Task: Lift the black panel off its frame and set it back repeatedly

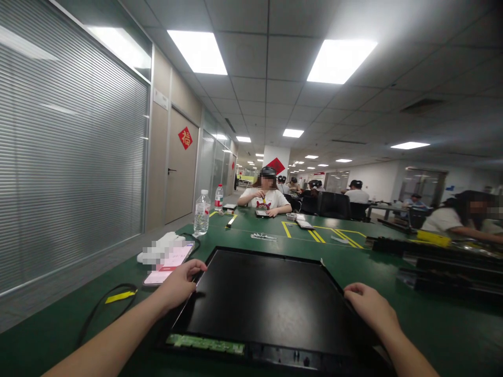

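A clear plastic water bottle with a pink-and-white label (201, 213) stands on the green surface (129, 314), near a smaller clear bottle with a red cap (219, 199). On the left, a phone with a pink screen (170, 263) lies beside a crumpled white item (161, 246); a thin black cable with a yellow tag (120, 297) curls nearer. Across the surface, a person in a black cap and white shirt (271, 199) sits holding a yellow-handled tool (264, 200).

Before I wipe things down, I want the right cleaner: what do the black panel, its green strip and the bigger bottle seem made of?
Black panel: semi-gloss plastic or coated glass; its soft, blurred glare leaves that open.
Green strip: likely rigid circuit board, by its green face with pale marks.
Bigger bottle: probably thin, clear plastic, being see-through.
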Action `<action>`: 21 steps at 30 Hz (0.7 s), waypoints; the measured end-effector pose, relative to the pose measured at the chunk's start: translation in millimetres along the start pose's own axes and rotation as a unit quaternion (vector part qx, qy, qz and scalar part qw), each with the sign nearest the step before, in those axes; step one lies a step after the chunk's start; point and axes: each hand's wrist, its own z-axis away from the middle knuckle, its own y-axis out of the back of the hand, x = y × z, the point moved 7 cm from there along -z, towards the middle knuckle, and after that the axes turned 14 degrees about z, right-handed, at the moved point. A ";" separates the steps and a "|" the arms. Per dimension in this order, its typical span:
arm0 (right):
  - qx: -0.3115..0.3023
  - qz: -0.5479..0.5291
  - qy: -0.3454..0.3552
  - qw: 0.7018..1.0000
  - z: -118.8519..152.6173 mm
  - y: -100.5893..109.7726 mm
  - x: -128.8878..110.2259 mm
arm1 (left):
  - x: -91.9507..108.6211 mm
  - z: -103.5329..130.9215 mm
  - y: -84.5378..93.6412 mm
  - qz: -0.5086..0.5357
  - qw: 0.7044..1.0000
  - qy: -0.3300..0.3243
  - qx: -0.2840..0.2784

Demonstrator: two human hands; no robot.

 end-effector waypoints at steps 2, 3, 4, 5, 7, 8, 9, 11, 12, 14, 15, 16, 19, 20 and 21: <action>-0.008 0.004 0.002 1.000 1.3 0.5 -1.6 | 3.7 1.9 -0.9 0.024 1.000 -0.001 0.010; -0.010 0.007 0.001 1.000 1.9 0.9 -2.0 | 5.0 3.0 -1.0 0.036 0.999 0.004 0.018; -0.010 0.010 -0.001 1.000 2.3 1.5 -2.1 | 5.6 4.2 -0.4 0.046 0.998 0.013 0.029; -0.011 0.011 -0.002 1.000 2.6 1.9 -2.0 | 5.5 5.3 0.7 0.053 0.997 0.026 0.042; -0.014 0.008 -0.004 1.000 2.3 1.6 -1.1 | 4.4 7.0 2.9 0.072 0.994 0.053 0.064; -0.016 0.004 -0.003 1.000 1.7 0.8 -0.2 | 3.9 7.4 3.8 0.087 0.992 0.064 0.072; -0.019 0.000 -0.003 1.000 0.8 -0.3 1.0 | 3.5 7.6 4.6 0.107 0.988 0.074 0.079; -0.017 -0.005 -0.001 1.000 -2.2 -2.6 3.8 | 3.2 7.6 6.9 0.153 0.980 0.084 0.098; -0.013 -0.006 0.002 1.000 -4.0 -3.6 5.2 | 3.0 7.4 8.2 0.176 0.974 0.087 0.110; -0.005 -0.007 0.010 1.000 -7.7 -5.9 7.7 | 1.9 6.9 10.3 0.220 0.962 0.090 0.130; 0.000 -0.007 0.013 1.000 -9.4 -6.9 8.6 | 1.0 6.4 10.8 0.240 0.957 0.090 0.136; 0.003 -0.007 0.016 1.000 -10.8 -7.9 9.5 | -0.2 5.7 10.9 0.258 0.952 0.092 0.138; 0.011 -0.002 0.023 1.000 -13.1 -9.4 10.3 | -4.2 3.1 11.8 0.290 0.941 0.097 0.145; 0.013 0.000 0.026 1.000 -13.2 -9.3 10.0 | -5.0 2.1 12.5 0.294 0.939 0.097 0.149; 0.013 0.001 0.027 1.000 -13.0 -9.2 9.5 | -5.4 1.2 13.3 0.298 0.937 0.097 0.154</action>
